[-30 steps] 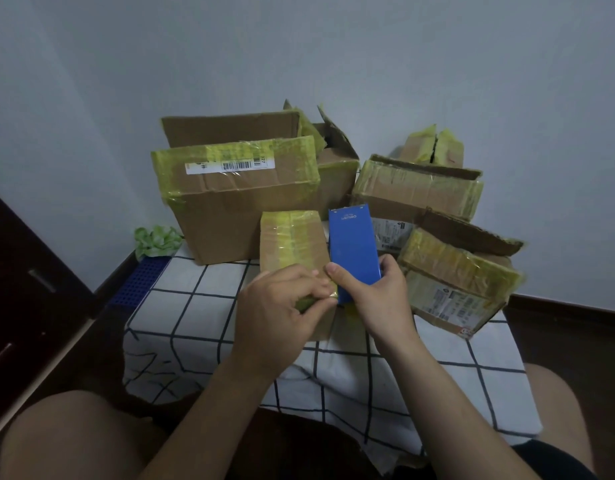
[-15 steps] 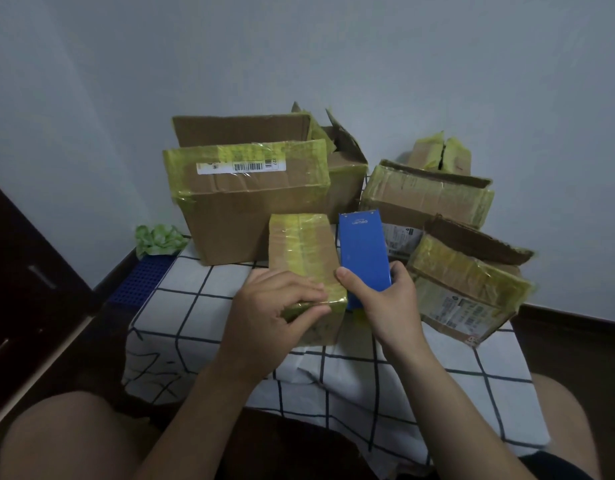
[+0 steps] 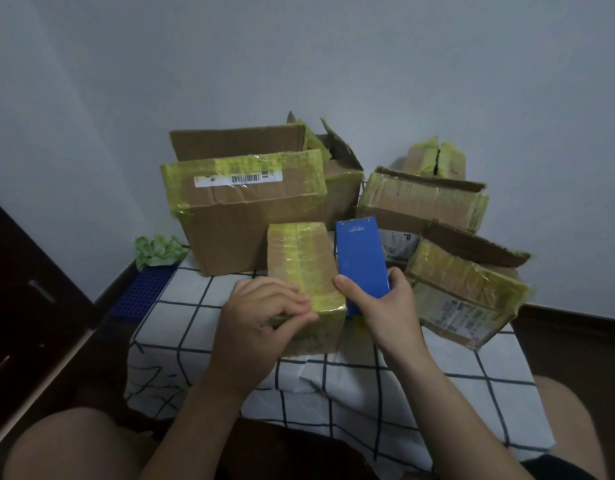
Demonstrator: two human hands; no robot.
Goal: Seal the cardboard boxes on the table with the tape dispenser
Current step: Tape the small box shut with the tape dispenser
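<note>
Gripping dispenser in right hand just right of box, parallel to its length; pinching tape at box's near end with left hand.

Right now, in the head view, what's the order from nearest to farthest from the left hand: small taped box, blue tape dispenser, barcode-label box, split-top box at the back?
1. small taped box: the left hand pinches its near end.
2. blue tape dispenser: just right of that box.
3. barcode-label box: behind, back left.
4. split-top box: far back right, by the wall.
</note>
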